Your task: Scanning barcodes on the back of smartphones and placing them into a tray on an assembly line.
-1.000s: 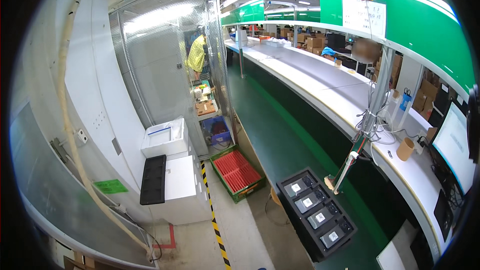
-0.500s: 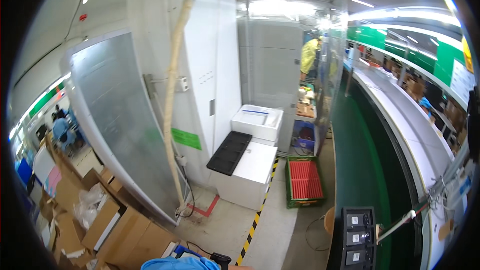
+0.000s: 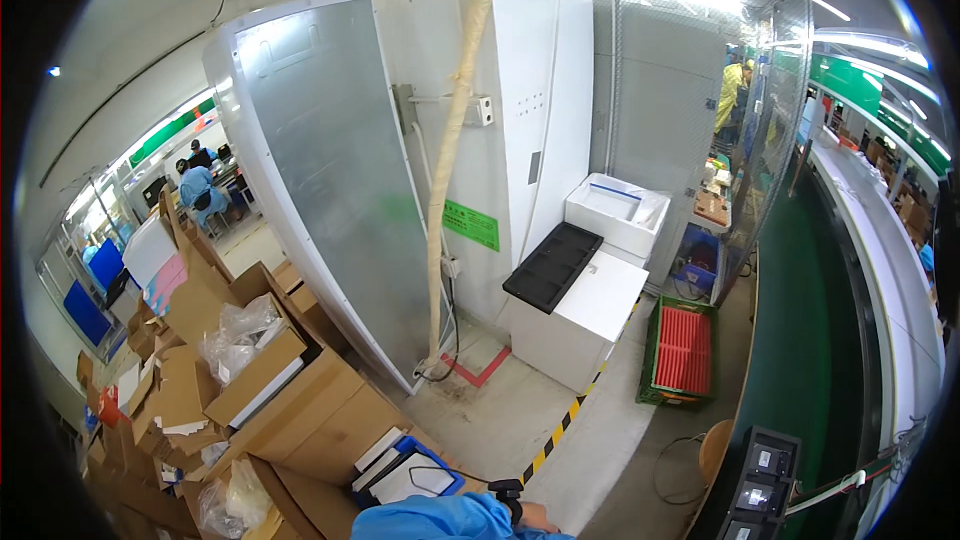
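My left forearm, in a blue sleeve, crosses the lower edge with a black strapped device on the wrist. Only a small part of my left hand shows past the strap; its fingers are out of sight, so whether it holds anything is hidden. A thin black cable runs from the device over a blue-rimmed white panel, just beyond the sleeve among cardboard. My right hand is not in view. To the right, a black tray with several dark square pieces in its compartments lies on the green conveyor belt.
Opened cardboard boxes with plastic bags crowd the left. Ahead are a white cabinet bearing a black tray and white foam box, and a green crate of red strips. People work in the distance.
The view has swung left and down, so the scene sits farther right and more boxes show. More of my left sleeve and wrist has come in at the bottom.
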`<state>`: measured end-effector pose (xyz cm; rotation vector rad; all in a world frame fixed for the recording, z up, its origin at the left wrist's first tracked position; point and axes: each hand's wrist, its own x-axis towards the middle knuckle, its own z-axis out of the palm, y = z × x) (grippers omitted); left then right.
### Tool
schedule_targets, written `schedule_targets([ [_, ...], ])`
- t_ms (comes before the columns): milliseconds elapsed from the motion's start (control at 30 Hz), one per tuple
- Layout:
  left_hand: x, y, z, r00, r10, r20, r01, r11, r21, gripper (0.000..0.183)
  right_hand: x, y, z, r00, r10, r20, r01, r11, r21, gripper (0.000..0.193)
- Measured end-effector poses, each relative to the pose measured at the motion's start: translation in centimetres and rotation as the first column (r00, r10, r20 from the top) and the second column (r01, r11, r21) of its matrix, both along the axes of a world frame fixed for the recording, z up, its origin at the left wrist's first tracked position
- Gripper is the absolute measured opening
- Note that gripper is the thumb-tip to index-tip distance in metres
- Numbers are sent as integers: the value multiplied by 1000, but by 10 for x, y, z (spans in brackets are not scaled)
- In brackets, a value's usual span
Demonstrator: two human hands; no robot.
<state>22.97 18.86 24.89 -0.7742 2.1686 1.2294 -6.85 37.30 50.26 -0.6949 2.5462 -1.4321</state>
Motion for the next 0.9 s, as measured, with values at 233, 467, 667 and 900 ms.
schedule_targets([
  [233, -8, 31, -50, 978, -141, -156, 152, 987, 61, 33, 74, 113, -140, 970, -1, 242, -91, 925, 370, 33],
  [467, -16, 38, -1, 991, -135, -9, 135, 982, 134, 37, 155, 199, -190, 874, -153, 461, -211, 735, 644, 35],
  [667, -45, 28, 42, 990, 139, -8, -133, 963, 233, 48, 165, 213, -112, 740, -561, 370, 231, 729, 644, 37],
  [900, -38, 102, 97, 609, -723, -325, 764, 646, -5, 49, 150, 250, -95, 731, -555, 396, 440, 828, 348, 22],
])
